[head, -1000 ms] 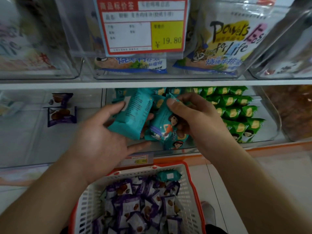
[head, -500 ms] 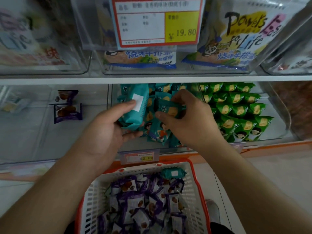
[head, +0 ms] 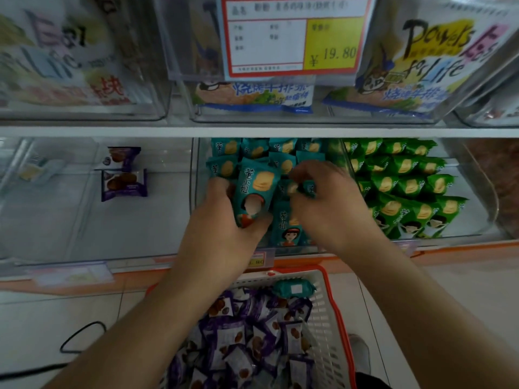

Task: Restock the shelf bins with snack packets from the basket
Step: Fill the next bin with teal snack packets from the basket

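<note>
While upright (slightly tilted), teal packet (head: 254, 192) sits in left hand (head: 224, 220).

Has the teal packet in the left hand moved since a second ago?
Yes: the teal packet went deeper into the teal bin, turning its printed front up.

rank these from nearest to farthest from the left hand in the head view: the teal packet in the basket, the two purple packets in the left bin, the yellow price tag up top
From the left hand:
1. Teal packet in the basket, below and just to the right.
2. Purple packets in the left bin, off to the left.
3. Yellow price tag, above on the upper shelf.
</note>
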Demonstrator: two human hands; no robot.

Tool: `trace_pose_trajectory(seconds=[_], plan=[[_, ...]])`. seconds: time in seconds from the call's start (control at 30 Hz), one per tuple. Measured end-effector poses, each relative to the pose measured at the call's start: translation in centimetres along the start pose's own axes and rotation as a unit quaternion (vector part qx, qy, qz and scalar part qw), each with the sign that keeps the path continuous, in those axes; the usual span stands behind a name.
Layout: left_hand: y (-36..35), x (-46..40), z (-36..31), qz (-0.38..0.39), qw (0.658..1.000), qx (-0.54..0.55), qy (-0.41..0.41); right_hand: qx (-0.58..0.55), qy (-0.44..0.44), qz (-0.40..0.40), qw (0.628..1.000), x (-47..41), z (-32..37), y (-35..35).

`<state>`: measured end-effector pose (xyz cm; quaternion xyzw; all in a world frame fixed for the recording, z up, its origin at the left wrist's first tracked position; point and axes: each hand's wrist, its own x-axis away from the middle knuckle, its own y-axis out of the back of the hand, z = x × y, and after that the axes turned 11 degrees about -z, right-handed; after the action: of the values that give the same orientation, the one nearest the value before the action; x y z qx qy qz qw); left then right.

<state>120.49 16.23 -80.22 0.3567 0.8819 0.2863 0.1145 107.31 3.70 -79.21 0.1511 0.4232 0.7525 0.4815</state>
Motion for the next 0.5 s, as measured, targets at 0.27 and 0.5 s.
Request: trace_pose_trajectory(seconds=[0.27,0.5], plan=[[-0.4,0.3,0.9,0.001,0.992,-0.093,-0.088,-0.083,0.038,0.007,0.996,0.0,2.6,-2.4],[-0.2,0.4,0.6,0.095,0.988,-0.118,-0.013,0.081,0.205,-0.001,0.975,0.3,0.3,-4.9]])
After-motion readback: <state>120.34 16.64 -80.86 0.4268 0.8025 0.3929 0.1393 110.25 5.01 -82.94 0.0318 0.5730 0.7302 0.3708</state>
